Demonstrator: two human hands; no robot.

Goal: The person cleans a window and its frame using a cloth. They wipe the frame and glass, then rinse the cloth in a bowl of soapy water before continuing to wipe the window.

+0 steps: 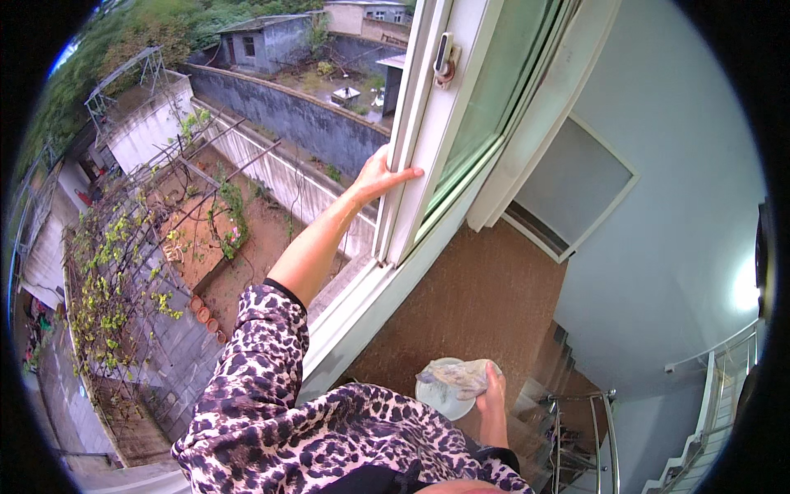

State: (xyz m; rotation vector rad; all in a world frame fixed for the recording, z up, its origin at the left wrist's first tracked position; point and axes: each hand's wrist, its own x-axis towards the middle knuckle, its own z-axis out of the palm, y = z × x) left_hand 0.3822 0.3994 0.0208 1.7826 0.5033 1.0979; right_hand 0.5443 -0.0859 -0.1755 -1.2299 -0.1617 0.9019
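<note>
My left hand [374,179] reaches out through the window opening and grips the edge of the white sliding window sash [412,213]. Its thumb lies on the inner face, and the fingers are hidden behind the outer side. A dark latch [442,54] with a rust-coloured stain sits higher on the same sash. Low in front of me, my right hand [493,395] holds a crumpled, greyish damp-looking cloth [463,375]. Beneath the cloth in view is a round white basin [441,401], partly covered by it; whether they touch I cannot tell.
The white window track [345,302] runs beside my body, with a yard [247,247] far below outside. A framed screen panel [577,179] leans on the wall above the brown floor [444,296]. Metal stair railings [595,426] stand at lower right.
</note>
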